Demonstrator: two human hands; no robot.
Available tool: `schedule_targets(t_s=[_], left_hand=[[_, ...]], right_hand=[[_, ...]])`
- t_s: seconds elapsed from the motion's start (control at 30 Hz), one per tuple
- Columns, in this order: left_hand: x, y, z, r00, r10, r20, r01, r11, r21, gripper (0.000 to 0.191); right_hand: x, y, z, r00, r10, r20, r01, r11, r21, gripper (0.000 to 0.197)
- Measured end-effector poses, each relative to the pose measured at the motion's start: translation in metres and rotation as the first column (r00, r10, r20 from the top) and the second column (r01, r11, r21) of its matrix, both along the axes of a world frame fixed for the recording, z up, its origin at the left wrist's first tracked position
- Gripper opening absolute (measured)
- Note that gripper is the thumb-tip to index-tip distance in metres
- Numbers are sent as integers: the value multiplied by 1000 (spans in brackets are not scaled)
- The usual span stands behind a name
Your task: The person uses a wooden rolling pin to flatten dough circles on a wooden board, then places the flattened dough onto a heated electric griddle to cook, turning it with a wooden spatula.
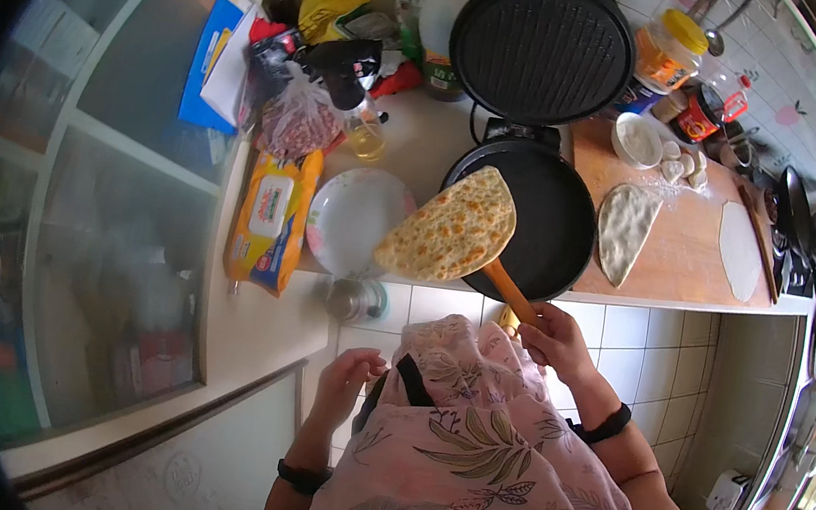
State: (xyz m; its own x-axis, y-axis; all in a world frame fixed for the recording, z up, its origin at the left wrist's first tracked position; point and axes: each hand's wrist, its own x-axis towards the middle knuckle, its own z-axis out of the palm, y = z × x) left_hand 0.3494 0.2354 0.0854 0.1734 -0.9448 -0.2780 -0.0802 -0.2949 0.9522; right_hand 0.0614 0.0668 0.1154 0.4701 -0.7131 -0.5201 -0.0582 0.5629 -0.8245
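My right hand (555,338) grips the handle of a wooden spatula (513,293). A browned, half-round flatbread (454,228) rests on the spatula, hiding its blade. The bread hangs over the left part of an electric griddle's black lower pan (543,225) and reaches to the right rim of a white plate (359,215). Above the pan, the griddle's ribbed lid (542,47) stands raised. My left hand (350,375) holds nothing; it is beside my body, below the counter edge, with its fingers loosely curled and apart.
Right of the griddle, a wooden board (674,240) bears a folded raw dough piece (623,233), a flat dough sheet (740,251), dough lumps (682,165) and a bowl (637,140). At left are a wipes pack (272,221), an oil bottle (366,135) and a sliding glass panel (120,260).
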Motion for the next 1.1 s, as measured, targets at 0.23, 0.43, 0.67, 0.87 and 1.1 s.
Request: schedule_targets(t_s=[0.23,0.43,0.67,0.87,1.1], left_hand=[[-2,25,-3,979,185,-87,-186,983,-1,21],[-11,37,-3,963,245,-108,-240,969,57,24],[-8,28,-6,964,228,-136,-225,974,35,22],[39,15,-30,924,369,96,-370,929,-5,22],[112,-61,-43,893,396,214,-353,911,-215,34]], right_hand=[[42,-7,-11,989,150,-10,-150,987,-54,30],[92,-24,-24,955,293,-40,-296,949,-108,24],[69,-32,-9,857,469,-211,-483,876,-14,18],[23,-16,37,916,359,-178,-383,916,-122,27],[78,-31,-3,899,299,-320,-437,657,-615,47]])
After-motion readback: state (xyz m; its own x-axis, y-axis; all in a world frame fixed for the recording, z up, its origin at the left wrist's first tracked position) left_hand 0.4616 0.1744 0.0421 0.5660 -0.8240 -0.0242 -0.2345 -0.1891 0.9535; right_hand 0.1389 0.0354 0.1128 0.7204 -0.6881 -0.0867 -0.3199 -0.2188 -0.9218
